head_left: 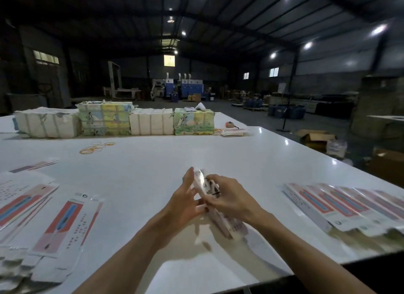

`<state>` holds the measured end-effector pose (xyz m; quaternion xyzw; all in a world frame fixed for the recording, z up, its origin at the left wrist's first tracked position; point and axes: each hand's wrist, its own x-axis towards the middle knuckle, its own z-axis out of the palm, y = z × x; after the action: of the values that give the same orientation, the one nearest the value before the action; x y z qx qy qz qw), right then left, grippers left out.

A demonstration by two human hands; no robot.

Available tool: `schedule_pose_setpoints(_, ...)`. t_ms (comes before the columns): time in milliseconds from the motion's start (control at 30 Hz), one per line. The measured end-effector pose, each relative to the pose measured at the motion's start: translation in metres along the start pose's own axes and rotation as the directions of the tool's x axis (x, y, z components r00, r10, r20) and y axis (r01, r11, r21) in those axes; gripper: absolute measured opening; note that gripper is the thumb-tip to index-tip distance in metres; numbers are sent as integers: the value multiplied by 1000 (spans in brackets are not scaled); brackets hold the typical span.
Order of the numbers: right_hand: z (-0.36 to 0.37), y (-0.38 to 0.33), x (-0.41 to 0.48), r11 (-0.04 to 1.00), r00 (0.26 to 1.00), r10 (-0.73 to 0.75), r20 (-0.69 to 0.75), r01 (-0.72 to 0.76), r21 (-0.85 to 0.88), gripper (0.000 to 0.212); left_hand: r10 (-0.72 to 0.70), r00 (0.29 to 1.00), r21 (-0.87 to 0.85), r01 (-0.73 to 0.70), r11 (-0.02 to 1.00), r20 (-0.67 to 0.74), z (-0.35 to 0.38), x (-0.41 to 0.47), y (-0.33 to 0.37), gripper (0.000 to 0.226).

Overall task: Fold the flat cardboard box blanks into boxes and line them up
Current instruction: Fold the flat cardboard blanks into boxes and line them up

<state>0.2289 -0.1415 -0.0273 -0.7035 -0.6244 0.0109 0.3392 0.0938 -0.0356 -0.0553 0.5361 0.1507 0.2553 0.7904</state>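
Head view. Box (225, 223): part-folded, blurred, held above the white table (153, 162), near edge. Right hand (227, 198) grips it with curled fingers. Left hand (185, 203) presses it with straight fingers. Flat blanks (63, 226) left. Folded boxes (341, 204) lined up right.

Smooth, glossy white table (153, 158), mirroring the ceiling lamps in bright spots. Thin printed card in the flat blanks (65, 217) at the left, lightly shiny. Same coated card in the half-folded box (223, 223), glaring white where lit, and in the row of boxes (341, 204) at the right. Thin yellow rubber bands (96, 148), dull. Matt, creased paper round the white bundles (150, 124); printed, softly shiny paper round the coloured bundles (193, 124). Plain brown matt cardboard in the carton (314, 136) on the floor.
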Motion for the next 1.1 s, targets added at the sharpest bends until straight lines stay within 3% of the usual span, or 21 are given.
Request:
schedule_pose_setpoints(67, -17, 13, -9, 997, 995, 59, -77, -63, -53, 47, -76, 997, 41, 75, 996, 21, -2, 3, -5, 41)
schedule_pose_setpoints(200, -58, 57, -33, 921, 946, 308, -101, -323, -217, 38, -75, 993, 47, 71, 996, 90, -13, 9, -11, 75)
schedule_pose_setpoints(267, -71, 80, -54, 882, 919, 384, -91, -394, -261, 23, -54, 992, 98, 43, 994, 112, -15, 10, -13, 75)
schedule_pose_setpoints(467, -93, 116, -91, 655, 920, 344, -185, -377, -655, 36, -34, 983, 213, -5, 977, 178, -15, 8, -13, 53)
schedule_pose_setpoints(700, -110, 122, -92, 546, 931, 319, -180, -336, -767, 43, -46, 980, 248, -3, 969, 191, -8, 0, -7, 42)
schedule_pose_setpoints(767, -101, 115, -75, 515, 951, 251, -180, -289, -807, 44, -45, 984, 272, -4, 962, 174, -5, -3, -4, 35)
schedule_pose_setpoints(867, -69, 87, -37, 638, 986, 94, -135, -164, -753, 35, -42, 992, 328, 2, 945, 116, -3, -5, -2, 24)
schedule_pose_setpoints(933, -41, 65, -8, 737, 996, 18, -92, -76, -671, 28, -65, 995, 282, 41, 959, 76, -3, -4, -2, 30)
schedule_pose_setpoints(1033, 2, 35, 28, 860, 998, 27, -60, -54, -508, 25, -104, 994, 215, 107, 971, -22, -2, -4, 5, 41)
schedule_pose_setpoints(1100, 30, 27, 39, 910, 997, 55, -55, -72, -408, 23, -86, 993, 386, 113, 916, -86, -2, -6, 15, 43)
